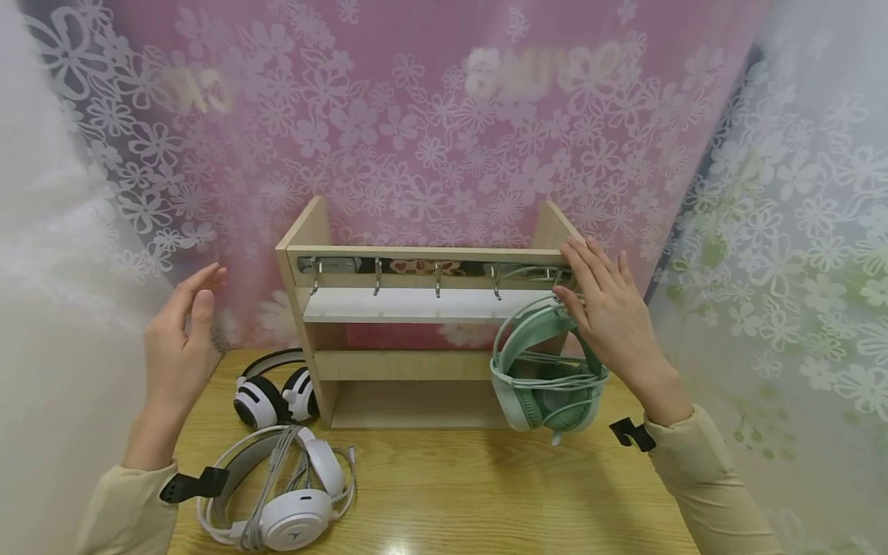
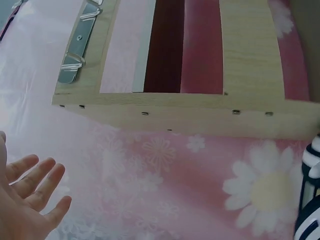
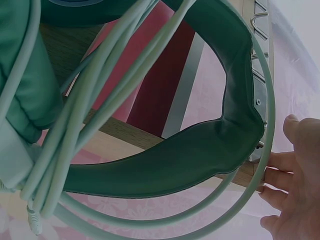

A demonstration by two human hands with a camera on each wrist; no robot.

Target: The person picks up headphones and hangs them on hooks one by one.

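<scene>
Mint-green headphones [image 1: 516, 347], their cable wrapped round the earcups, hang at the right end of the wooden rack [image 1: 430, 252]. In the right wrist view the headband [image 3: 240, 75] lies against the hook strip; the hook under it is mostly hidden. My right hand [image 1: 610, 308] rests its fairly straight fingers on the rack's top right corner, just above the headband, with nothing gripped. To the left of the rack my left hand [image 1: 182, 335] hovers in the air, fingers loosely extended and holding nothing. Several metal hooks [image 1: 438, 279] line the rack's front bar.
White headphones [image 1: 298, 516] with a bundled grey cable lie on the wooden table [image 1: 430, 493] at front left. Black-and-white headphones [image 1: 260, 401] sit behind them, against the rack's left side. A pink flowered curtain [image 1: 430, 139] hangs behind the rack.
</scene>
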